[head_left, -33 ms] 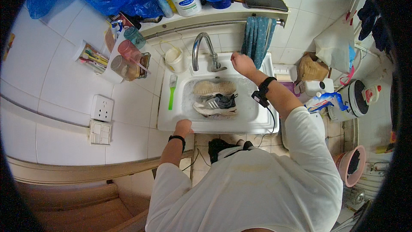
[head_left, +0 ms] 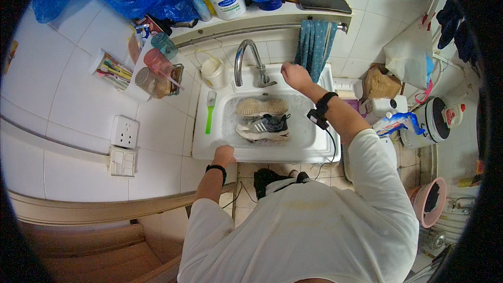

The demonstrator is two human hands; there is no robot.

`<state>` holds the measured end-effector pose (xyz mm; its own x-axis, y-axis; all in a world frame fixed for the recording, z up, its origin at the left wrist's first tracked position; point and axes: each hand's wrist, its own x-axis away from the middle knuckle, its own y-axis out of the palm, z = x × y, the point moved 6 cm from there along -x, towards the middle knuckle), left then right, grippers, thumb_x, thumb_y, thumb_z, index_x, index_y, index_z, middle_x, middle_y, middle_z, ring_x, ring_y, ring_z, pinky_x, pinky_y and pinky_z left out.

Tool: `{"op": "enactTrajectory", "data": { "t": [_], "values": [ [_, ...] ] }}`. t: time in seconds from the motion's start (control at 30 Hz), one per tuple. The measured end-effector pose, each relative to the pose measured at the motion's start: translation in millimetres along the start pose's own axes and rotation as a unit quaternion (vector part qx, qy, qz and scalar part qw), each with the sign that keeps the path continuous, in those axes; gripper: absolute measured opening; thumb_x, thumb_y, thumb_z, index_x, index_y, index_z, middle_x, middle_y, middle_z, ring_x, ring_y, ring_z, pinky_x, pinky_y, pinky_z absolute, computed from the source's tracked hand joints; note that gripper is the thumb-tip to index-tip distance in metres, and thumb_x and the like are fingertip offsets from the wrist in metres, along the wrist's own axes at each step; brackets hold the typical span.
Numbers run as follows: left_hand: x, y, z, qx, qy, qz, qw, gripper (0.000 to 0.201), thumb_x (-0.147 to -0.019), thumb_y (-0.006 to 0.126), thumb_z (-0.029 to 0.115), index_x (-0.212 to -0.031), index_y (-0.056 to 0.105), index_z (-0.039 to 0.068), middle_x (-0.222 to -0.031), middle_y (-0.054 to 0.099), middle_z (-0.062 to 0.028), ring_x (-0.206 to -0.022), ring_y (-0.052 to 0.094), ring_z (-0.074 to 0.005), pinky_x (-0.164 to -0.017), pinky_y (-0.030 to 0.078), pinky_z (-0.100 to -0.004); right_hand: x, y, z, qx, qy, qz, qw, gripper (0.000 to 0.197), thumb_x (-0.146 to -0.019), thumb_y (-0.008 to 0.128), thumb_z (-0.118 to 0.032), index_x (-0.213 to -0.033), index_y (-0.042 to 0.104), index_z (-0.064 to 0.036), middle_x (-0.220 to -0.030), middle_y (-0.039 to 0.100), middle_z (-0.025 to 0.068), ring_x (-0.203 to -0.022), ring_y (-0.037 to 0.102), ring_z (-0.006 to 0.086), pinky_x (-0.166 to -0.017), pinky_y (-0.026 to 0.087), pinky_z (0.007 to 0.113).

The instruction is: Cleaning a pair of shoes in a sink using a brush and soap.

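Two sneakers lie on their sides in the white sink (head_left: 200,144), in cloudy, sudsy water. The far shoe (head_left: 262,107) turns its tan sole up; the near sneaker (head_left: 265,126) is dark grey with white stripes and a white sole. My left hand (head_left: 224,155) rests closed at the sink's front rim, with no object showing in it. Over the back right of the basin my right hand (head_left: 296,76) is curled into a fist, nothing visible in it. Just left of that fist is the lever of the chrome faucet (head_left: 250,56).
A green-handled brush (head_left: 210,113) lies on the sink's left ledge, below a small white bucket (head_left: 214,72). A teal towel (head_left: 314,47) hangs from the rail behind my right hand. Cups (head_left: 158,60) and toothbrushes stand in a wall holder. A cable hangs from my right wrist.
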<state>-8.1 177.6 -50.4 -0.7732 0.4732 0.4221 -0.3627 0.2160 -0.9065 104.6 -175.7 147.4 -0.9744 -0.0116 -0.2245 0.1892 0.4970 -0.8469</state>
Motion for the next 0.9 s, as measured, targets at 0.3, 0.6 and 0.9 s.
{"op": "enactTrajectory", "data": {
  "t": [0.3,0.6,0.9],
  "values": [
    [2,-17,10,-0.020,-0.017,-0.033,0.999,0.026,-0.064,0.072,0.024,-0.075,0.066,0.001,-0.083,0.063,-0.0170,-0.079,0.061,-0.0322,-0.072,0.049,-0.0397,-37,-3,8,-0.366,0.061,0.027,0.928,0.022,-0.083,0.041,-0.017,-0.082,0.057,-0.0024,-0.058,0.054,0.0120,-0.049,0.052,0.0221,-0.047,0.042,0.035],
    [-19,8,-4,0.011,-0.009,-0.075,0.997,0.021,-0.066,0.067,0.022,-0.075,0.066,0.003,-0.083,0.063,-0.0152,-0.080,0.061,-0.0308,-0.071,0.048,-0.0403,15,89,77,-0.078,-0.067,-0.111,0.989,0.021,-0.082,0.044,-0.014,-0.086,0.060,-0.0014,-0.061,0.056,0.0105,-0.043,0.051,0.0214,-0.037,0.039,0.034],
    [-7,-10,3,-0.024,0.003,-0.077,0.997,0.030,-0.065,0.072,0.029,-0.077,0.065,0.002,-0.086,0.063,-0.0171,-0.082,0.060,-0.0325,-0.072,0.047,-0.0423,0,76,-21,0.045,-0.153,-0.170,0.972,0.024,-0.081,0.044,-0.016,-0.078,0.059,0.0015,-0.069,0.061,0.0198,-0.061,0.060,0.0292,-0.054,0.047,0.042]
  ]
}}
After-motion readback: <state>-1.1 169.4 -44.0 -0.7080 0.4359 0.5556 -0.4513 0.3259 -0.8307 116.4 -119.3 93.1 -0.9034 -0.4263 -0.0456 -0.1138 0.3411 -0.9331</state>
